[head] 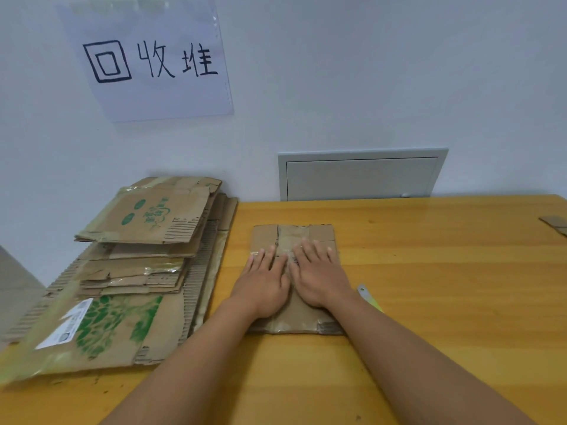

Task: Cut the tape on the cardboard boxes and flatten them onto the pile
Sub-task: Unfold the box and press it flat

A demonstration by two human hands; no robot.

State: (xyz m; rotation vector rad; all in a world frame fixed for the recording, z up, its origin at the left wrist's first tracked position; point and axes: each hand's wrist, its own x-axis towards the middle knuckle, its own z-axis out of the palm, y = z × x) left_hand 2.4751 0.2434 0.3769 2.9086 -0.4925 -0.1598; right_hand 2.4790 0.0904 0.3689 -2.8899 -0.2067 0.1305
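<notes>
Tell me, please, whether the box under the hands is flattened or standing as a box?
Flattened: the box lies level on the table, with left hand and right hand pressing on it, fingers straight.

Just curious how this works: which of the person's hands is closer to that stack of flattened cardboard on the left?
Left. The left hand presses the flattened box on the side toward the pile; the right hand lies flat beside it, farther away.
</notes>
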